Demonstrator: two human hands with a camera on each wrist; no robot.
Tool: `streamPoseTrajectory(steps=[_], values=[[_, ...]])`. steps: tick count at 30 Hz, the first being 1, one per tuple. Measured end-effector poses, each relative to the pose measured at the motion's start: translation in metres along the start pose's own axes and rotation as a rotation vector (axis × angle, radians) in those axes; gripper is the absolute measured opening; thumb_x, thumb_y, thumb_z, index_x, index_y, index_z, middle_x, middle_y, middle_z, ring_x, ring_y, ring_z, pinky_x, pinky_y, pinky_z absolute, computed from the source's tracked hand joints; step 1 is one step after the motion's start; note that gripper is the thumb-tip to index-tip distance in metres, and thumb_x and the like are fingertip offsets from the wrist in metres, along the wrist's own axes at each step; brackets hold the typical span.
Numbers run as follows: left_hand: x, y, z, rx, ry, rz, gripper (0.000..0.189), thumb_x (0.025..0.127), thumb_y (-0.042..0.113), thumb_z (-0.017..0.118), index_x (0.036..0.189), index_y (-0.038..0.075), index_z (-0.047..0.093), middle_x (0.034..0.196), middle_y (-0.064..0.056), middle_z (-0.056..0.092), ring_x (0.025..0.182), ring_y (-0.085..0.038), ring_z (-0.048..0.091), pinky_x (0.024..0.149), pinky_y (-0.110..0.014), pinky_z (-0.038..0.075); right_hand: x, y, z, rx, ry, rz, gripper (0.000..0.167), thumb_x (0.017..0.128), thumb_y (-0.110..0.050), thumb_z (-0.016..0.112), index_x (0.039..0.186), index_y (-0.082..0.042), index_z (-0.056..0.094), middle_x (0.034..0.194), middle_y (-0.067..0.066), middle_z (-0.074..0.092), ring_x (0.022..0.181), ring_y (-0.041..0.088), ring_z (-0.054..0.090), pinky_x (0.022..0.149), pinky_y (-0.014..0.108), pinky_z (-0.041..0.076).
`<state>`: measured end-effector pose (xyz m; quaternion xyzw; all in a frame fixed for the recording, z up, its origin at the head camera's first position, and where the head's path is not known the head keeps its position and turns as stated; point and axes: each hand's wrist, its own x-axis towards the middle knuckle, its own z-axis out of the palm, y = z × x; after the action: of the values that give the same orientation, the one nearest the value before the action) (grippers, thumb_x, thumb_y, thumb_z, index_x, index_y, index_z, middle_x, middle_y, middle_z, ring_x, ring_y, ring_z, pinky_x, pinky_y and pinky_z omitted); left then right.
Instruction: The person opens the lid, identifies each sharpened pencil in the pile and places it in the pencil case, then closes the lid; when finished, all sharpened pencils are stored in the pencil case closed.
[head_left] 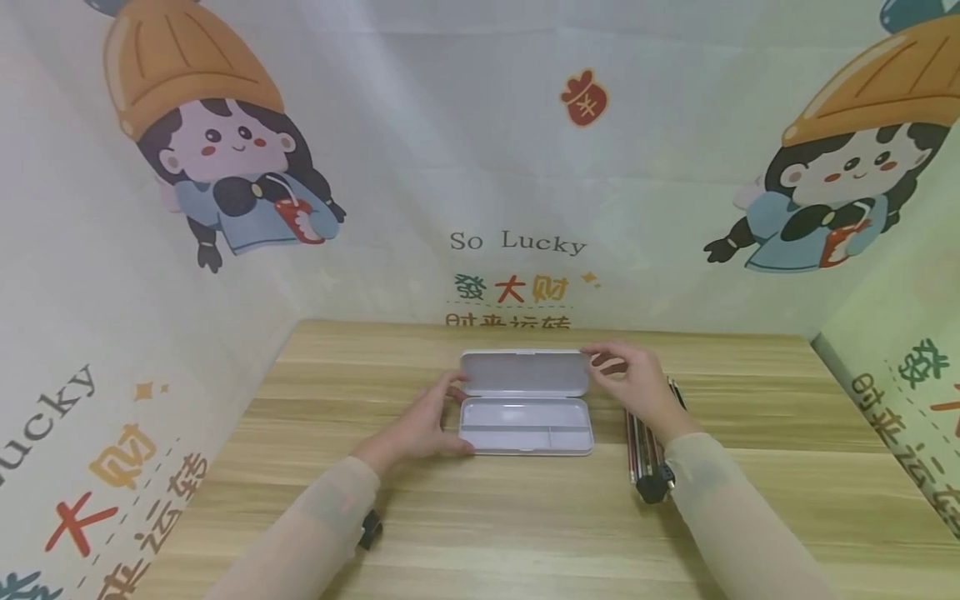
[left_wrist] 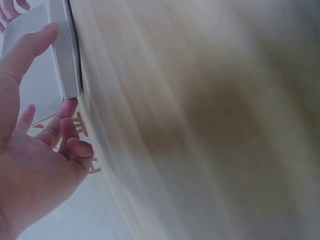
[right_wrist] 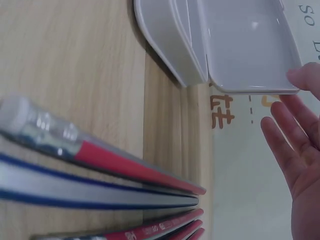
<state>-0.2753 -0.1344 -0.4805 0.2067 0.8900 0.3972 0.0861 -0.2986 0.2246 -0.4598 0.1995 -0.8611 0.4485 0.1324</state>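
A white pencil case (head_left: 504, 415) stands on the table with its lid (head_left: 525, 372) raised at the back. Inside, its long tray and smaller compartments hold nothing. My left hand (head_left: 420, 421) grips the case's left end, thumb near the front corner and fingers toward the back, as the left wrist view also shows. With thumb and index finger, my right hand (head_left: 633, 379) pinches the lid's upper right corner; in the right wrist view the other fingers stretch out beside the lid.
Several pencils (right_wrist: 135, 167) lie side by side on the wooden table (head_left: 487, 525), right of the case and below my right wrist. Some have red barrels, one looks blue and white. A printed cloth (head_left: 405, 167) hangs behind the table and along both sides.
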Motion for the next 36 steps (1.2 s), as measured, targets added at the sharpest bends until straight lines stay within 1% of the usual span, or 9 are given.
streamPoseTrajectory(steps=[6,10,14,17,20,26,29,33,36], values=[[0.001,0.004,-0.005,0.076,-0.041,0.010,0.097,0.066,0.019,0.097,0.149,0.015,0.048,0.135,-0.014,0.061,0.133,-0.035,0.052,0.121,-0.056,0.036,0.001,0.004,0.000,-0.019,-0.076,0.014,0.043,0.090,0.000,0.074,0.132,-0.006,0.067,0.127,0.016,0.070,0.106,0.034,0.069,0.090,0.046,0.063],[0.001,0.008,-0.006,0.123,-0.063,0.000,0.090,0.068,0.022,0.095,0.146,0.011,0.053,0.142,-0.016,0.059,0.137,-0.036,0.050,0.123,-0.055,0.034,0.003,0.005,0.000,-0.045,-0.127,0.052,0.054,0.089,-0.001,0.076,0.140,-0.007,0.061,0.134,0.020,0.066,0.114,0.039,0.066,0.099,0.051,0.059],[0.000,0.010,-0.007,0.129,-0.081,-0.033,0.083,0.070,0.022,0.094,0.144,0.011,0.057,0.150,-0.018,0.053,0.141,-0.038,0.045,0.124,-0.055,0.033,0.006,0.005,0.001,-0.034,-0.178,0.127,0.065,0.088,-0.005,0.078,0.148,-0.011,0.054,0.135,0.024,0.063,0.122,0.042,0.062,0.106,0.054,0.054],[0.001,0.012,-0.007,0.134,-0.086,-0.048,0.082,0.071,0.022,0.094,0.143,0.011,0.057,0.150,-0.018,0.052,0.141,-0.038,0.045,0.123,-0.056,0.034,0.008,0.008,0.004,-0.018,-0.200,0.172,0.070,0.087,-0.004,0.078,0.151,-0.014,0.050,0.134,0.026,0.062,0.123,0.043,0.062,0.106,0.054,0.054],[0.003,0.014,-0.008,0.160,-0.093,-0.052,0.083,0.070,0.022,0.095,0.143,0.011,0.057,0.147,-0.017,0.055,0.140,-0.037,0.047,0.123,-0.054,0.035,0.010,0.011,0.005,-0.020,-0.216,0.188,0.074,0.086,-0.002,0.078,0.153,-0.015,0.048,0.133,0.026,0.062,0.122,0.044,0.062,0.104,0.054,0.056],[0.008,0.016,-0.009,0.210,-0.114,-0.063,0.083,0.067,0.023,0.097,0.140,0.009,0.059,0.146,-0.017,0.057,0.138,-0.037,0.049,0.123,-0.052,0.036,0.011,0.014,0.007,-0.034,-0.262,0.199,0.083,0.083,-0.001,0.080,0.156,-0.017,0.043,0.136,0.027,0.061,0.126,0.045,0.059,0.106,0.056,0.054],[0.009,0.016,-0.008,0.217,-0.115,-0.061,0.084,0.066,0.023,0.097,0.139,0.008,0.059,0.146,-0.017,0.057,0.138,-0.037,0.048,0.123,-0.052,0.035,0.012,0.017,0.007,-0.059,-0.282,0.184,0.082,0.085,-0.002,0.079,0.156,-0.017,0.042,0.137,0.028,0.061,0.127,0.046,0.058,0.107,0.057,0.053],[0.010,0.013,-0.008,0.198,-0.107,-0.052,0.084,0.066,0.023,0.097,0.139,0.008,0.059,0.146,-0.017,0.057,0.138,-0.036,0.047,0.123,-0.051,0.035,0.012,0.021,0.007,-0.085,-0.294,0.150,0.080,0.087,-0.003,0.078,0.157,-0.014,0.041,0.137,0.030,0.060,0.128,0.048,0.058,0.108,0.058,0.052],[0.010,0.011,-0.007,0.180,-0.109,-0.048,0.084,0.066,0.023,0.097,0.139,0.008,0.059,0.147,-0.016,0.056,0.140,-0.036,0.047,0.124,-0.051,0.033,0.011,0.022,0.005,-0.075,-0.285,0.145,0.080,0.087,-0.005,0.078,0.157,-0.015,0.041,0.144,0.027,0.056,0.130,0.048,0.056,0.109,0.061,0.049]])
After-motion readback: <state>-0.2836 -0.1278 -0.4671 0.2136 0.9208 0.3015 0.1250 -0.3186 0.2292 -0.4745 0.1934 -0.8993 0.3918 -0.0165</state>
